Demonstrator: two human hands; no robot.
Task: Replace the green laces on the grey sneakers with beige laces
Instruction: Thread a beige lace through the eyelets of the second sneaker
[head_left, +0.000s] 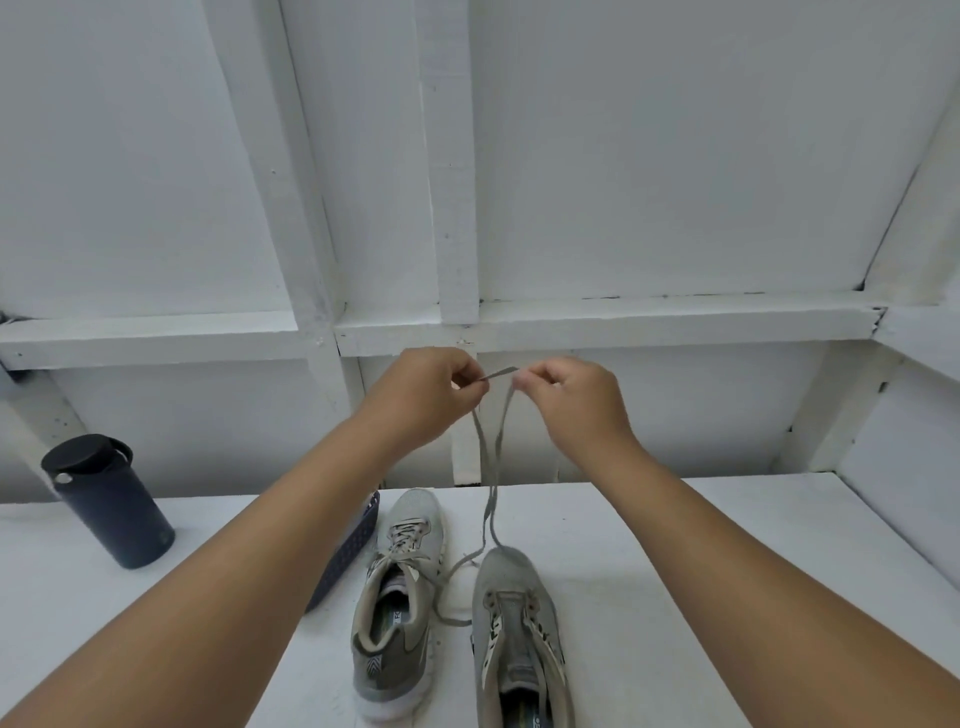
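Lace (491, 467) hangs limp and light above the tabletop's (727, 545) far edge, trailing to the unlaced right sneaker (511, 623); your left hand (421, 395) and right hand (571, 400) pinch its ends. Grip the stiff tips.

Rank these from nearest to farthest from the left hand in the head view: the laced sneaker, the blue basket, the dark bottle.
From the left hand, raised and pinching the lace:
1. Laced sneaker, below the hand at table centre.
2. Blue basket, just left of that sneaker, mostly hidden by the forearm; close to call with the sneaker.
3. Dark bottle, far left.
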